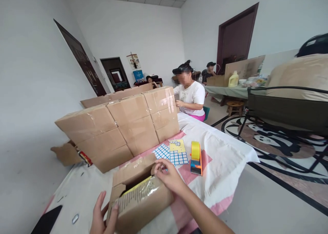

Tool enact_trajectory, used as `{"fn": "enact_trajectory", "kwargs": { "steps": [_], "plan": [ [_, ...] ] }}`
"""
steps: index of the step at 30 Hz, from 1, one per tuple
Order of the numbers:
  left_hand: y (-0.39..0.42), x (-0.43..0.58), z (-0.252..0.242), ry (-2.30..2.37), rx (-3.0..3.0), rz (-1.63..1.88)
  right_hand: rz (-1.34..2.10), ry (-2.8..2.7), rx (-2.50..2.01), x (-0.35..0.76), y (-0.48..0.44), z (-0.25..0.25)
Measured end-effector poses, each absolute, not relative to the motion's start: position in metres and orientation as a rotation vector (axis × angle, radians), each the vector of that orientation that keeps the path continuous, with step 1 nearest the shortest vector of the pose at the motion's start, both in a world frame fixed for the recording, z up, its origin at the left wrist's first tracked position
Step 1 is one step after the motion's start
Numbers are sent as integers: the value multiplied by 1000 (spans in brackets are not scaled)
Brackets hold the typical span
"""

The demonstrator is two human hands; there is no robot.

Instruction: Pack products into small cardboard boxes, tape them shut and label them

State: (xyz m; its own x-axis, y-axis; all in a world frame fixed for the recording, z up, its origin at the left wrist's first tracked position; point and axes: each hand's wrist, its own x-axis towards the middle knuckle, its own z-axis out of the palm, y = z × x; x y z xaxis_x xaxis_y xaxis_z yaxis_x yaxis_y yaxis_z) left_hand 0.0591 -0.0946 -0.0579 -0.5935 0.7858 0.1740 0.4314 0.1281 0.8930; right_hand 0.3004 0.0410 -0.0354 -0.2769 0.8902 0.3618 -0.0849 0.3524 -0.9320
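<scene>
An open cardboard box (146,206) sits on the table in front of me, with something yellow showing inside through its gap. My right hand (166,176) is closed at the box's far right end, its fingertips on the small end flap there. At the near left end, my left hand (104,215) has its thumb and fingers apart, the thumb touching the box's corner. To the right of the box lies a tape dispenser (196,158) with a yellow roll. Sheets of blue-bordered labels (179,157) and a yellow backing sheet (176,145) lie beyond my right hand.
Closed cardboard boxes (133,124) stand stacked as a wall across the table. A dark flat object (47,220) lies at the near left edge. A person in a white shirt (192,93) sits past the boxes; other people sit farther off. A folding chair (287,107) stands right.
</scene>
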Motion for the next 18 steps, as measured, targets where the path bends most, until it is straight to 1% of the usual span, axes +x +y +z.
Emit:
{"fn": "enact_trajectory", "kwargs": {
  "steps": [3, 6, 10, 14, 18],
  "plan": [
    [-95, 58, -65, 2050, 1218, 1496, 1116, -1645, -842, 296, 70, -22],
    [-99, 60, -68, 2011, 1250, 1537, 1097, -1629, -934, 294, 98, -18],
    [-100, 60, -67, 1998, 1264, 1493, 1214, -1665, -1005, 282, 117, -19],
    [-100, 63, -63, 2034, 1279, 1465, 1260, -1773, -851, 279, 112, -10],
    [-106, 69, -48, 2103, 1378, 1458, 1191, -1917, -608, 301, 90, 2]
  ]
}}
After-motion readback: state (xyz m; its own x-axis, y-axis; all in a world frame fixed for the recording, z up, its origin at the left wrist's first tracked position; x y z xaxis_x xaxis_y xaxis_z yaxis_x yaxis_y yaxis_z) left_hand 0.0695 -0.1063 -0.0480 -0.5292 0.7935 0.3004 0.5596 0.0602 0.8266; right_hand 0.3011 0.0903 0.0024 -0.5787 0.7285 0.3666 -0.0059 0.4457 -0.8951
